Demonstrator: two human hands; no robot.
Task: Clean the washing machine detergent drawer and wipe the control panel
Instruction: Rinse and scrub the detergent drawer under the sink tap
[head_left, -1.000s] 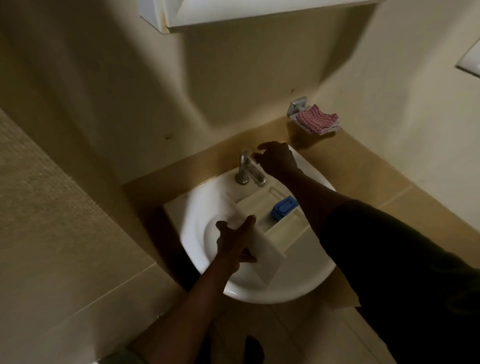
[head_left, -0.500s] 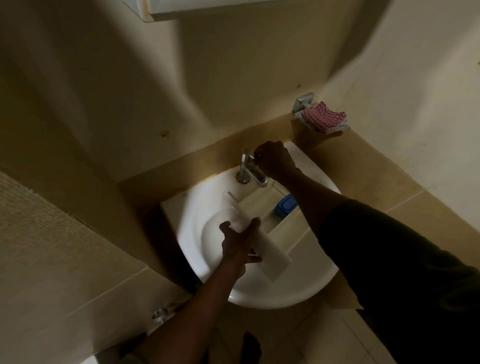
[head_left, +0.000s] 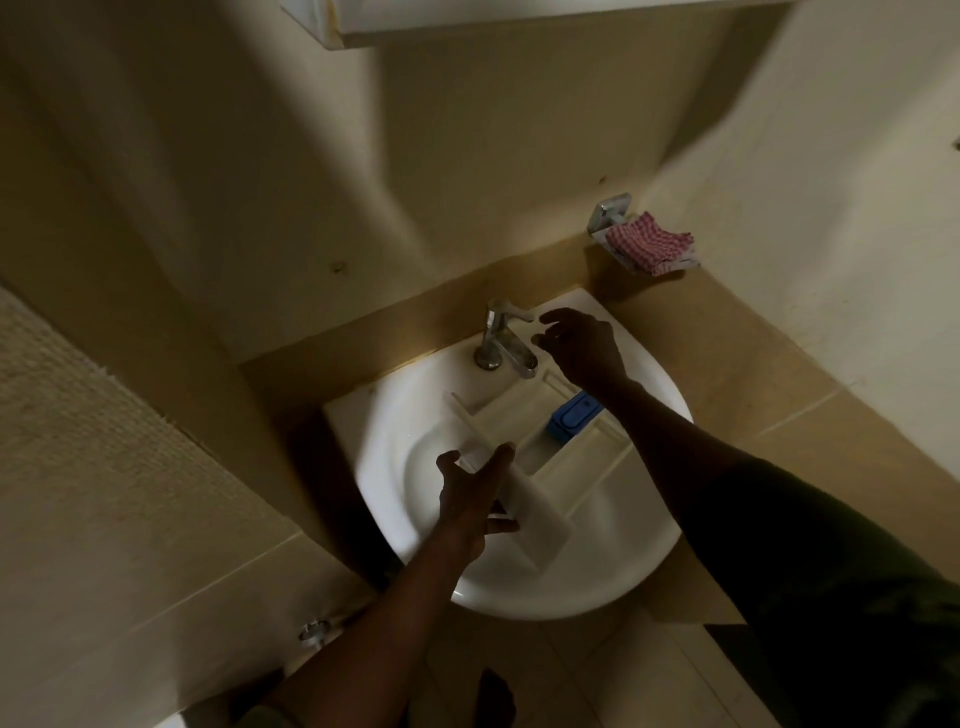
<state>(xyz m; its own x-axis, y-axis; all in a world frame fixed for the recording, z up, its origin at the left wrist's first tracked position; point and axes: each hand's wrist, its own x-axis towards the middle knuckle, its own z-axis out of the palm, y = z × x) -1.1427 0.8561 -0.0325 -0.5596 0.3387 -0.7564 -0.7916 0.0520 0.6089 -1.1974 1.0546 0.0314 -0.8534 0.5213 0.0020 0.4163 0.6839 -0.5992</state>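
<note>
A white detergent drawer (head_left: 540, 457) with a blue insert (head_left: 571, 417) lies across the white sink (head_left: 623, 551), its front panel toward me. My left hand (head_left: 475, 501) grips that front panel at its near end. Just right of the chrome tap (head_left: 501, 338), my right hand (head_left: 582, 345) hovers with fingers spread and nothing in them, beside the tap's lever. The room is dim, and I cannot tell whether water is running.
A red checked cloth (head_left: 649, 243) sits on a small metal wall shelf at the back right corner. Beige tiled walls close in on the left and right. A cabinet edge (head_left: 467, 21) hangs overhead. A metal valve (head_left: 314, 631) shows low on the left wall.
My right hand was closed on the tap lever half a second ago; it has come off and opened just beside it. My left hand kept its grip on the drawer.
</note>
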